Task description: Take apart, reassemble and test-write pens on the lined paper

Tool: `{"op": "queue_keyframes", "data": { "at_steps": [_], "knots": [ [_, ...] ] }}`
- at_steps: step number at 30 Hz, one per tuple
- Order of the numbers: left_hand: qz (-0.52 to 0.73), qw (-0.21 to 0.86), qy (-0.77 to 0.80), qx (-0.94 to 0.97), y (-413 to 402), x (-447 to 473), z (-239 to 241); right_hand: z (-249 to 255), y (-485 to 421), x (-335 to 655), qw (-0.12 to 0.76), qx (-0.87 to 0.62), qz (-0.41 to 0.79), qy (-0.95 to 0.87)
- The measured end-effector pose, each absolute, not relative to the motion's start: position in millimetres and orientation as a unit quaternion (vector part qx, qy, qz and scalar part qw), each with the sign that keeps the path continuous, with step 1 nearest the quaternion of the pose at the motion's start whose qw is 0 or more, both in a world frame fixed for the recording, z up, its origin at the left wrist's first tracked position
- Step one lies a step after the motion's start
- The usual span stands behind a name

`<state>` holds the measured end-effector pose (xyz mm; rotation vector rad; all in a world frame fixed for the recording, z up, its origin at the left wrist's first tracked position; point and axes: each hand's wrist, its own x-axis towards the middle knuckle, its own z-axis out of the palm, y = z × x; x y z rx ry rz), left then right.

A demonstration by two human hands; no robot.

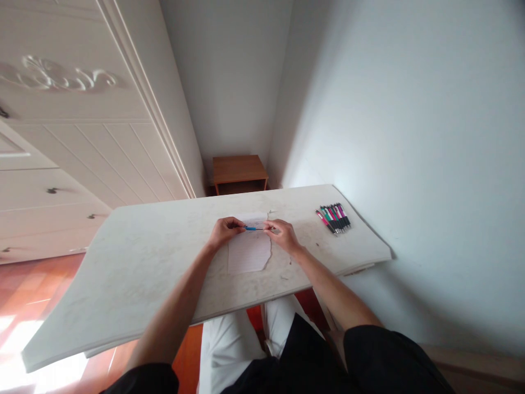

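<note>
Pen at mid-frame is spanning left hand and right hand, fingertips closed, pinching both ends; a loose pinch could be dropping it onto paper.

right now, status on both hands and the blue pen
Left hand and right hand pinching blue pen. Pen over torn paper. Other pens off to right, clear of hands.

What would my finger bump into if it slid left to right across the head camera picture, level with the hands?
White cabinet → left hand → thin blue pen-like piece → right hand → bunch of colourful pens → pale wall.
</note>
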<state>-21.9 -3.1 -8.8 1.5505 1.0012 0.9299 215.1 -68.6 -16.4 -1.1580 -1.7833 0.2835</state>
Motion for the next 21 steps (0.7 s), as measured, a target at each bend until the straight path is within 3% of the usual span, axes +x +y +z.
{"op": "queue_keyframes", "data": {
  "at_steps": [21],
  "knots": [
    [0.399,0.517,0.394,0.647,1.0,-22.4,-10.9,-19.0,-66.0,215.3,0.489,-0.456,0.086,-0.738]
  ]
}}
